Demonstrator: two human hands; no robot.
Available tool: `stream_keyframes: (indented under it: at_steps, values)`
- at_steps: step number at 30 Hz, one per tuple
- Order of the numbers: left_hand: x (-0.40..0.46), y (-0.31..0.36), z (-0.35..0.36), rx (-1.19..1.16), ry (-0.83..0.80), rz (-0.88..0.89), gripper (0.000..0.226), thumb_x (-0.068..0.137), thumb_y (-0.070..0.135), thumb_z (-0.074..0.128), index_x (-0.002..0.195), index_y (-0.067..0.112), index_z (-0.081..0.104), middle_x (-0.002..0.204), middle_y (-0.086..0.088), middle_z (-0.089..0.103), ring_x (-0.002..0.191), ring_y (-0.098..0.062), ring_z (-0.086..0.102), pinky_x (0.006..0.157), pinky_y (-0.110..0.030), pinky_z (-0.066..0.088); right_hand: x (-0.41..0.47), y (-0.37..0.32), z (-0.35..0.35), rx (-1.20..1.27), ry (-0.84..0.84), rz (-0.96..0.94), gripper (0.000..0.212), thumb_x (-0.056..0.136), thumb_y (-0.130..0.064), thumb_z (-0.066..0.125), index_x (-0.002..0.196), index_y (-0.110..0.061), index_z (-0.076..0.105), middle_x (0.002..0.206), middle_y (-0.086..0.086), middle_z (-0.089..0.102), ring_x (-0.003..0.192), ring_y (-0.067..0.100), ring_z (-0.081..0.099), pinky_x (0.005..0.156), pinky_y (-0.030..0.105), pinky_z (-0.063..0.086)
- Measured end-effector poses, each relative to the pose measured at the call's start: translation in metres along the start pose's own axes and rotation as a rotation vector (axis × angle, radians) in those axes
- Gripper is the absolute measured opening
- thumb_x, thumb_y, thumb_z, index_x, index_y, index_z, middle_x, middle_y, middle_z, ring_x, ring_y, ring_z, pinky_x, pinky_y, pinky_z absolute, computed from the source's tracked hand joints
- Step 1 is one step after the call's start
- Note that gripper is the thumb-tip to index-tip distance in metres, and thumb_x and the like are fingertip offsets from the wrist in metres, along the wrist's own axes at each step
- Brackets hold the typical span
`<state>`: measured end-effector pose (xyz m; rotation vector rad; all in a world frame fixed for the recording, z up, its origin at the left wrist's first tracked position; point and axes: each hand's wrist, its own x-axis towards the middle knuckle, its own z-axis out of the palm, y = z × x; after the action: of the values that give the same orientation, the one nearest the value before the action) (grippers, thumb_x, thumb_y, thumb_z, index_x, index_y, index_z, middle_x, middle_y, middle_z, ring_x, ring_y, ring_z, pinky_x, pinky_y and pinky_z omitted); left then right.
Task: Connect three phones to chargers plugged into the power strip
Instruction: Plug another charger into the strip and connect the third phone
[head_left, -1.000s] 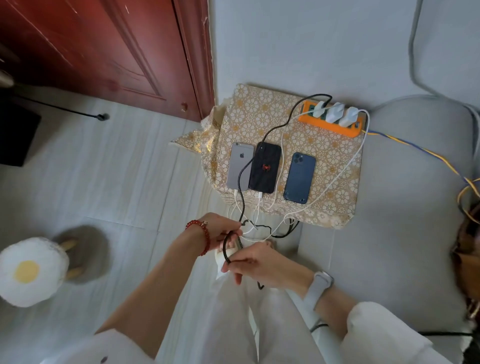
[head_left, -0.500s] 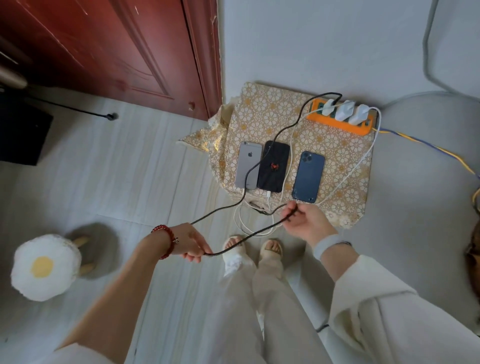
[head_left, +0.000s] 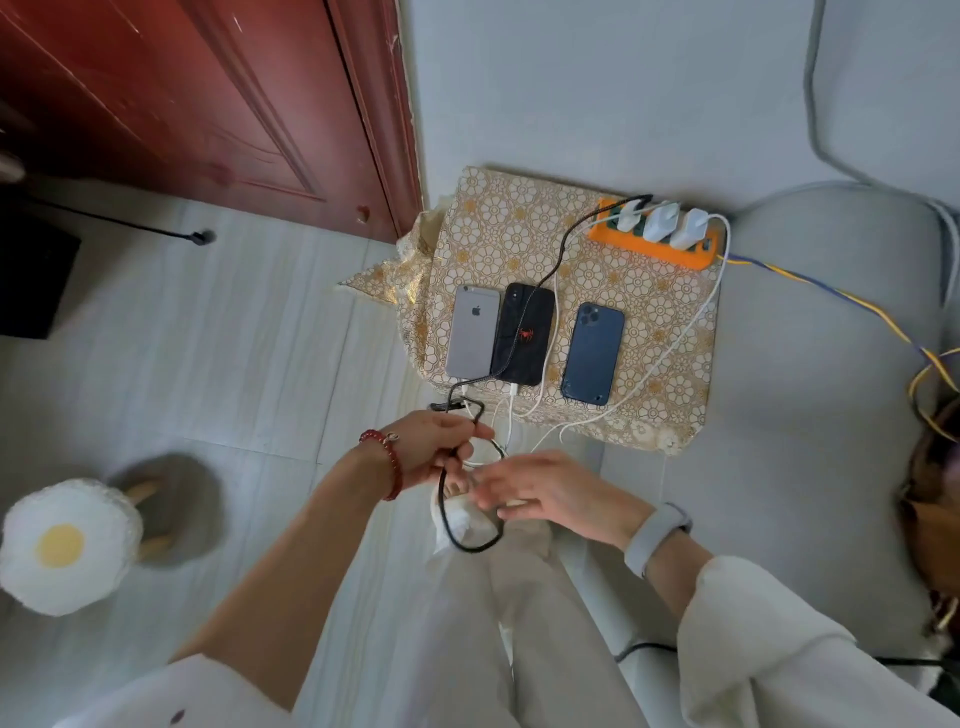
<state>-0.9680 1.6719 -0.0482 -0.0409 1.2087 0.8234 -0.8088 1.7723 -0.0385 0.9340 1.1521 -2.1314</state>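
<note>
Three phones lie face down on a gold-patterned cloth (head_left: 519, 228): a silver phone (head_left: 471, 332), a black phone (head_left: 523, 335) and a dark blue phone (head_left: 592, 353). An orange power strip (head_left: 649, 247) at the back right carries three white chargers (head_left: 660, 221). A black cable (head_left: 550, 270) runs from the strip across the black phone to the silver phone's bottom end, and its slack hangs in a loop. My left hand (head_left: 436, 447) grips that loop below the table's front edge. My right hand (head_left: 550, 493) is beside it, fingers on the loop. White cables (head_left: 670, 353) hang off the front edge.
A red wooden door (head_left: 208, 104) stands at the back left. A fried-egg cushion stool (head_left: 62, 545) sits on the floor at the left. A grey sofa (head_left: 810, 415) fills the right side, with a blue-yellow cord (head_left: 831, 296) across it. My legs are below.
My hands had spread apart with the black cable stretched between them; now they are close together again below the table edge, with the cable's slack gathered into a loop.
</note>
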Motion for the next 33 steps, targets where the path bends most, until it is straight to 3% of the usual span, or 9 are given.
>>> stream_keyframes:
  at_steps: [4,8,11,15,19,22,25,28,33]
  values:
    - [-0.027,-0.006,-0.003,0.442,-0.288,-0.031,0.022,0.093,0.011,0.046,0.099,0.015,0.067,0.057,0.010,0.062,0.056,-0.005,0.056,0.066,-0.019,0.052,0.012,-0.007,-0.017,0.886,0.087,-0.014,0.044,0.095,-0.028,0.043,0.123,0.004,0.038,0.114,0.023,0.064,0.102,0.033,0.063,0.093,0.044,0.050]
    - [-0.041,-0.005,0.002,0.715,-0.399,-0.122,0.027,0.092,0.012,0.046,0.110,0.019,0.065,0.052,0.015,0.062,0.053,0.002,0.055,0.079,-0.022,0.044,0.023,-0.027,-0.018,1.250,0.269,-0.041,0.020,0.096,-0.015,0.038,0.093,0.003,0.048,0.060,0.009,0.058,0.052,0.015,0.057,0.048,0.022,0.053]
    - [-0.045,-0.006,-0.003,0.814,-0.234,-0.221,0.028,0.094,0.012,0.041,0.106,0.025,0.063,0.061,0.007,0.070,0.077,-0.005,0.069,0.072,-0.008,0.048,0.015,-0.037,-0.021,0.992,0.331,-0.061,0.021,0.097,-0.013,0.032,0.088,-0.007,0.050,0.039,-0.006,0.040,0.031,0.006,0.037,0.035,0.015,0.033]
    - [-0.032,-0.014,-0.013,0.547,0.024,-0.133,0.025,0.095,0.027,0.041,0.109,0.019,0.060,0.117,-0.008,0.065,0.102,-0.018,0.064,0.096,-0.029,0.045,-0.015,-0.032,-0.015,0.324,0.046,-0.094,0.015,0.093,-0.015,0.045,0.095,-0.011,0.059,0.054,-0.003,0.053,0.053,0.014,0.053,0.055,0.023,0.047]
    - [0.001,-0.004,0.011,-0.217,0.114,-0.107,0.037,0.094,0.039,0.039,0.104,0.005,0.049,0.091,-0.014,0.073,0.079,-0.021,0.070,0.080,-0.037,0.051,-0.032,-0.016,0.002,-0.040,-0.207,-0.019,0.014,0.093,-0.008,0.046,0.094,-0.011,0.059,0.071,0.004,0.062,0.070,0.015,0.061,0.076,0.025,0.050]
    - [0.012,-0.005,0.029,-0.397,0.149,-0.213,0.032,0.091,0.030,0.050,0.088,-0.002,0.050,0.066,-0.012,0.073,0.073,-0.022,0.066,0.076,-0.036,0.053,-0.038,-0.010,-0.006,-0.207,-0.227,0.014,0.015,0.093,-0.010,0.048,0.088,-0.017,0.061,0.073,0.006,0.063,0.067,0.009,0.060,0.076,0.022,0.046]
    - [0.014,-0.015,0.040,-0.505,0.181,-0.275,0.023,0.090,0.019,0.053,0.072,0.003,0.052,0.044,-0.004,0.060,0.044,-0.012,0.060,0.046,-0.018,0.053,-0.042,-0.009,-0.020,-0.378,-0.244,0.046,0.017,0.091,-0.014,0.052,0.091,-0.022,0.067,0.074,0.002,0.067,0.066,0.005,0.056,0.072,0.015,0.044]
    - [0.010,-0.028,0.042,-0.314,0.222,-0.279,0.024,0.090,0.009,0.049,0.067,0.007,0.052,0.036,0.003,0.052,0.032,-0.005,0.049,0.033,-0.011,0.042,-0.037,-0.004,-0.029,-0.193,-0.186,0.119,0.032,0.088,-0.023,0.057,0.107,0.002,0.062,0.088,0.011,0.069,0.076,0.014,0.058,0.068,0.016,0.046]
    - [-0.011,-0.033,0.032,0.249,0.183,-0.215,0.015,0.088,0.007,0.049,0.087,0.007,0.063,0.044,0.003,0.053,0.040,-0.008,0.047,0.043,-0.016,0.040,-0.009,0.013,-0.041,0.304,0.220,0.291,0.048,0.096,-0.026,0.043,0.132,0.005,0.037,0.119,0.020,0.058,0.108,0.029,0.057,0.090,0.039,0.050]
